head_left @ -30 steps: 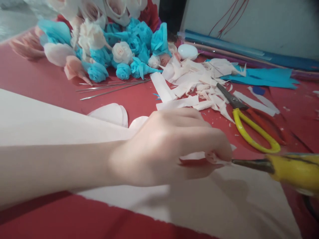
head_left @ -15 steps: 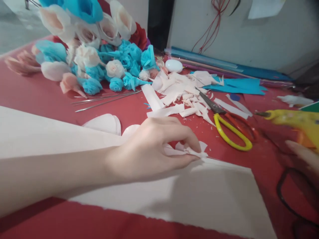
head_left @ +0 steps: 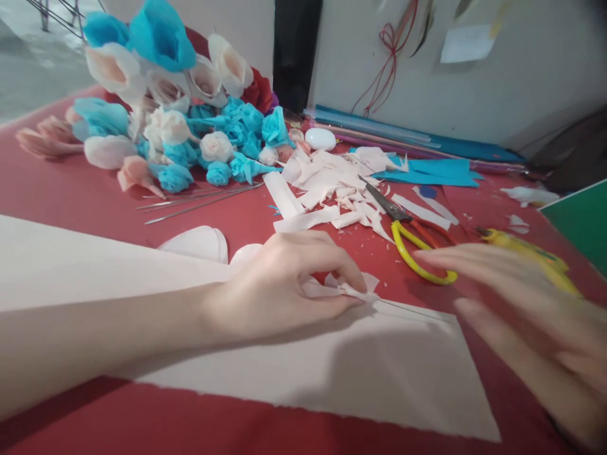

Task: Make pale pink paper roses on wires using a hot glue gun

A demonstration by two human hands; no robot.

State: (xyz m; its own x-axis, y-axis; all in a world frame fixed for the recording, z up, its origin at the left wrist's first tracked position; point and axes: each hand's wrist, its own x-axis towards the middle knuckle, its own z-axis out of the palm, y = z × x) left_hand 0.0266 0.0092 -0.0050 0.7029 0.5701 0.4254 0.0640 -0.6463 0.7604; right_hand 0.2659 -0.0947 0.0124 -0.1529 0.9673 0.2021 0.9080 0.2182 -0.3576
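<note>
My left hand (head_left: pixel 289 284) pinches the base of a small pale pink paper flower (head_left: pixel 348 289) between thumb and fingers. From that base a thin wire stem (head_left: pixel 412 309) runs to the right, over a large pale paper sheet (head_left: pixel 403 385). Part of the flower is hidden behind the fingers. My right hand (head_left: pixel 526 316) hovers at the right, slightly blurred, thumb and fingers apart with nothing between them. Just behind it lies a yellow glue gun (head_left: pixel 535 256), partly covered by the hand. Scissors (head_left: pixel 422 253) with yellow and red handles rest close to the right fingertips.
Blue, white and pink paper flowers (head_left: pixel 218 145) are heaped at the back left. Pale paper scraps (head_left: pixel 327 180) and blue paper strips (head_left: pixel 427 170) lie behind the scissors. Cut petals (head_left: pixel 199 243) and metal wires (head_left: pixel 203 201) are near my left forearm. A green board (head_left: pixel 581 224) stands at right.
My right hand has come in from the right edge toward the wire stem, fingers apart. The glue gun now sits lower, behind that hand. My left hand keeps its pinch; the view has shifted slightly.
</note>
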